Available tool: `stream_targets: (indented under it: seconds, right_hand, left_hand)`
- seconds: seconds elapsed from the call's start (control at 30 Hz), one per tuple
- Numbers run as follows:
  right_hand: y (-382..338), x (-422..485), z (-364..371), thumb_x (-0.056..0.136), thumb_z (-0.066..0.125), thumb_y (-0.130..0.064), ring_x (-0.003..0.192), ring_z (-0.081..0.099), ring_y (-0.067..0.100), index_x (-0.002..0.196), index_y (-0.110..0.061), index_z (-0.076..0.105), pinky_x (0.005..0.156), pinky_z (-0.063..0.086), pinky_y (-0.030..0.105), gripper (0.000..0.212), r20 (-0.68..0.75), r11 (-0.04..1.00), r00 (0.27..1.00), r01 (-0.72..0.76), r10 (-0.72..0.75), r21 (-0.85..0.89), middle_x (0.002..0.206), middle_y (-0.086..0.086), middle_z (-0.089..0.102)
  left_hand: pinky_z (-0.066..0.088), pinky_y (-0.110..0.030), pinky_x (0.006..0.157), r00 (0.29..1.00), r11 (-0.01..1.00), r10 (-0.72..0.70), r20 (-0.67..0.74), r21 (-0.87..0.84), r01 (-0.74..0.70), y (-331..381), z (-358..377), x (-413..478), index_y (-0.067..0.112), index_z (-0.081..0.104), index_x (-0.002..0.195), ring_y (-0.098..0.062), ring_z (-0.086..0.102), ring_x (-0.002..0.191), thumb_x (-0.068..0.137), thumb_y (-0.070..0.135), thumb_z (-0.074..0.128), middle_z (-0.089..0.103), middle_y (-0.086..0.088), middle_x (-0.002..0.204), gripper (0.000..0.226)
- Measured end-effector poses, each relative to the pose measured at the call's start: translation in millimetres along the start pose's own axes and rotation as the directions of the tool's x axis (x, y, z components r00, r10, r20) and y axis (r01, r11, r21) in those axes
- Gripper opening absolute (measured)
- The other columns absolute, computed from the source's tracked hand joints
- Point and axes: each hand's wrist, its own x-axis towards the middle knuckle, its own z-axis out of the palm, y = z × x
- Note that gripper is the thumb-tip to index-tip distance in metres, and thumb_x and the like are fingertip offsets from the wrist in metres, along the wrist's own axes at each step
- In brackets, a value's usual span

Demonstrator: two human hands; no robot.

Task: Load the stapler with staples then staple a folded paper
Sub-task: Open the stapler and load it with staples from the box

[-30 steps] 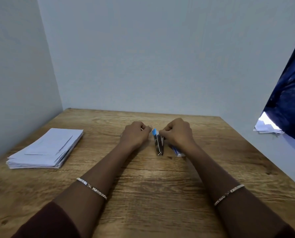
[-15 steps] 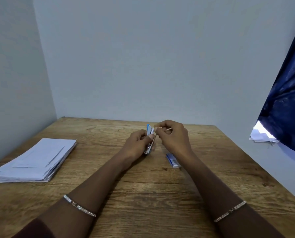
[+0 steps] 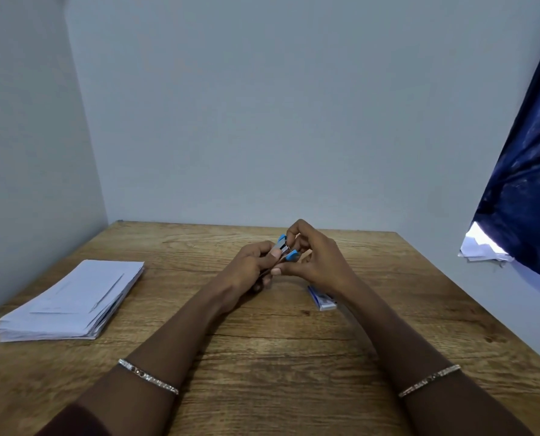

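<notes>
Loading is under way: left hand (image 3: 250, 262) grips the opened stapler (image 3: 283, 247), right hand (image 3: 312, 256) seemingly pinching staples in, paper stack (image 3: 73, 297) untouched.

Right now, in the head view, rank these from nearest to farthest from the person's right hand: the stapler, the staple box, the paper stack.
1. stapler: touching the right hand, lifted at table centre.
2. staple box: on the table beside the right wrist.
3. paper stack: far left of the table.

A grained brown wooden table (image 3: 294, 357) sits in a corner of plain pale grey-blue walls (image 3: 262, 105), with what looks like a dark blue curtain (image 3: 526, 190) at right.
</notes>
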Motion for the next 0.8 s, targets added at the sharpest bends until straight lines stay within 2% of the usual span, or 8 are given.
stream_targets:
  seconds: [0.2,0.37,0.5,0.63,0.8]
  right_hand:
    - [2.5,1.0,0.9,0.065,0.095,-0.023,0.063,0.063,0.026,0.088,-0.020,0.053,0.060,0.046,0.025,0.047,-0.023,0.999,0.999,0.039,-0.038,0.030,0.071,0.011,0.071]
    - [4.7,0.9,1.2,0.065,0.095,-0.020,0.051,0.052,0.001,0.087,-0.019,0.054,0.053,0.041,0.014,0.046,-0.026,0.997,0.998,0.054,-0.053,0.056,0.061,0.004,0.066]
    - [6.8,1.0,1.2,0.066,0.094,-0.018,0.047,0.052,0.000,0.085,-0.020,0.053,0.051,0.040,0.011,0.046,-0.035,0.995,0.997,0.069,-0.067,0.068,0.052,-0.015,0.063]
    - [6.6,2.2,0.7,0.067,0.093,-0.020,0.047,0.052,0.000,0.087,-0.019,0.052,0.051,0.042,0.014,0.046,-0.055,0.994,0.996,0.078,-0.074,0.070,0.058,-0.007,0.068]
    - [4.8,3.1,1.0,0.066,0.093,-0.024,0.048,0.053,0.003,0.090,-0.022,0.051,0.052,0.044,0.017,0.049,-0.045,0.996,0.996,0.083,-0.081,0.035,0.061,0.001,0.070]
  left_hand:
    - [0.029,-0.018,0.038,1.000,1.000,-0.026,-0.001,-0.014,0.026,-2.4,-0.3,2.8,0.013,0.060,0.086,-0.006,0.041,0.042,0.105,0.025,0.048,0.052,0.003,0.055,0.026]
    - [0.027,-0.018,0.039,0.999,0.999,-0.036,-0.019,-0.013,0.035,-2.8,2.0,4.2,0.008,0.057,0.096,-0.008,0.039,0.044,0.105,0.025,0.047,0.049,-0.001,0.059,0.022]
    - [0.028,-0.017,0.039,0.999,0.999,-0.033,-0.034,-0.004,0.033,-2.5,3.7,2.9,0.010,0.055,0.088,-0.006,0.039,0.043,0.105,0.026,0.047,0.049,0.002,0.057,0.025]
    - [0.028,-0.016,0.039,0.998,1.000,-0.014,-0.066,-0.013,0.013,0.9,6.7,2.4,0.017,0.054,0.076,-0.005,0.039,0.042,0.105,0.027,0.047,0.050,0.007,0.053,0.032]
    - [0.024,-0.020,0.039,0.997,1.000,-0.011,-0.076,0.005,0.011,3.7,5.4,3.3,0.015,0.054,0.080,-0.007,0.039,0.042,0.106,0.025,0.046,0.047,0.001,0.055,0.029]
